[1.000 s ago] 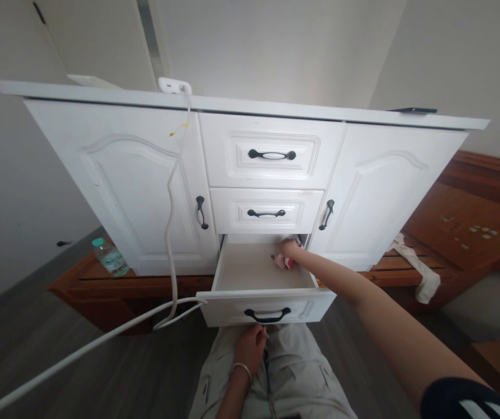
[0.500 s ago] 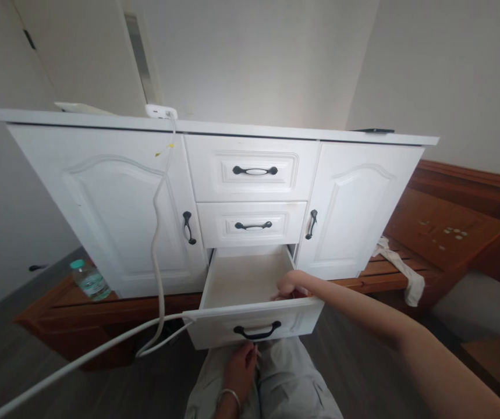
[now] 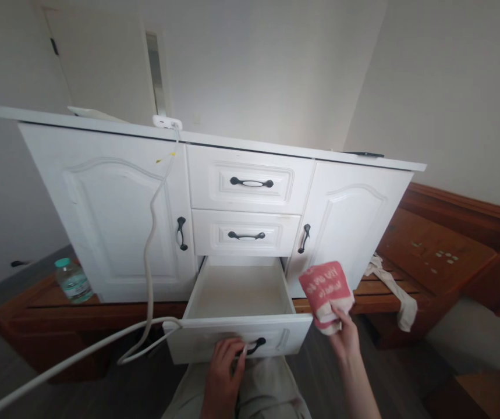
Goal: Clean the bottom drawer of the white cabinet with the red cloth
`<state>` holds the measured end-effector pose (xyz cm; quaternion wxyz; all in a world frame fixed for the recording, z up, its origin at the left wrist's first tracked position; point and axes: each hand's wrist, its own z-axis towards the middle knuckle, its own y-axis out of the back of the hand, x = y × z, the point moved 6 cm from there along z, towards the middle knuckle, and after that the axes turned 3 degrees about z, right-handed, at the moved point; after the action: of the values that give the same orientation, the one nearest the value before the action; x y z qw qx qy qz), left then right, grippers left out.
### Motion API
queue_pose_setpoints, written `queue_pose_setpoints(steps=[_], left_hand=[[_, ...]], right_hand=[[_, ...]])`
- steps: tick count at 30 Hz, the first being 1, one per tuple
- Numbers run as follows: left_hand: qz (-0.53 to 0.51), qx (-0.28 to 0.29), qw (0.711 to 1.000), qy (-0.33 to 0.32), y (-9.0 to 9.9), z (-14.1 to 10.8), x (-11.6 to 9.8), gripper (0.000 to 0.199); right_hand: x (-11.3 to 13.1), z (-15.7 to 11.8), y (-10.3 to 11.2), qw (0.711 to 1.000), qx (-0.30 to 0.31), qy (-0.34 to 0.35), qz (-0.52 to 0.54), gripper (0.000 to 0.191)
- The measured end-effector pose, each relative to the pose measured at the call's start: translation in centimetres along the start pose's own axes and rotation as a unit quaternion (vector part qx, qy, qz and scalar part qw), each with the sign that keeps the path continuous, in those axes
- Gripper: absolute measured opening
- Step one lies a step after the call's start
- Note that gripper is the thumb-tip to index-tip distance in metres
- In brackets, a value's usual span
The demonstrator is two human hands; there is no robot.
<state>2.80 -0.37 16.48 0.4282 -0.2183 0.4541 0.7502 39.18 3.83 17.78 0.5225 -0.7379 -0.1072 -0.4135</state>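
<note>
My right hand (image 3: 343,334) is closed on the lower edge of a folded pink-and-white cloth (image 3: 322,285) with pale lettering. It holds the cloth up to the right of the open bottom drawer (image 3: 288,327). My left hand (image 3: 226,366) is at the front of that drawer, its bent fingers on the left part of the black drawer handle (image 3: 257,345). Part of the handle is hidden behind the fingers. Inside, the pulled-out drawer shows only its pale bottom and walls.
Above are two closed drawers (image 3: 250,201) in the white cabinet, flanked by cupboard doors (image 3: 119,221). A white cable (image 3: 148,262) hangs down on the left and crosses the drawer's left corner. A water bottle (image 3: 74,284) stands left on the wooden bench (image 3: 27,317); a white cloth (image 3: 396,285) lies right.
My right hand has come out of the drawer to the right, bringing up the pink-and-white cloth. My left hand has risen from below the drawer onto its handle. The view has tilted slightly.
</note>
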Motion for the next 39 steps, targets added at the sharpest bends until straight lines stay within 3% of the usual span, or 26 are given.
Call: queue_pose_setpoints(steps=[2,5,9,15,20,28,34,39], left_hand=[[0.008,0.041,0.999,0.018,-1.4,0.7,0.4,0.026],[0.030,0.061,0.998,0.017,-2.7,0.8,1.1,0.027],[0.056,0.041,0.997,-0.022,-3.2,0.3,1.7,0.027],[0.092,-0.025,0.992,-0.079,-4.0,0.5,2.9,0.031],[0.126,-0.003,0.988,-0.091,-5.3,4.7,3.6,0.033],[0.161,0.027,0.983,-0.080,-7.6,13.4,6.5,0.038],[0.166,0.048,0.982,-0.077,-8.8,18.3,8.3,0.034],[0.149,0.054,0.985,-0.069,-9.3,19.8,9.1,0.030]], right_hand=[[-2.3,-2.3,3.7,0.993,-0.082,0.013,0.078,0.042],[-6.4,-5.8,6.3,0.986,-0.130,-0.017,0.100,0.045],[-9.9,-9.2,6.1,0.984,-0.117,-0.064,0.117,0.044],[-10.7,-9.5,5.6,0.981,-0.119,-0.065,0.138,0.052],[-12.3,-9.2,4.8,0.980,-0.116,-0.085,0.136,0.054],[-19.0,-12.7,2.6,0.970,-0.064,-0.201,0.119,0.042],[-19.7,-12.5,2.2,0.964,-0.067,-0.227,0.121,0.034],[-20.3,-12.5,1.8,0.962,-0.082,-0.226,0.127,0.037]])
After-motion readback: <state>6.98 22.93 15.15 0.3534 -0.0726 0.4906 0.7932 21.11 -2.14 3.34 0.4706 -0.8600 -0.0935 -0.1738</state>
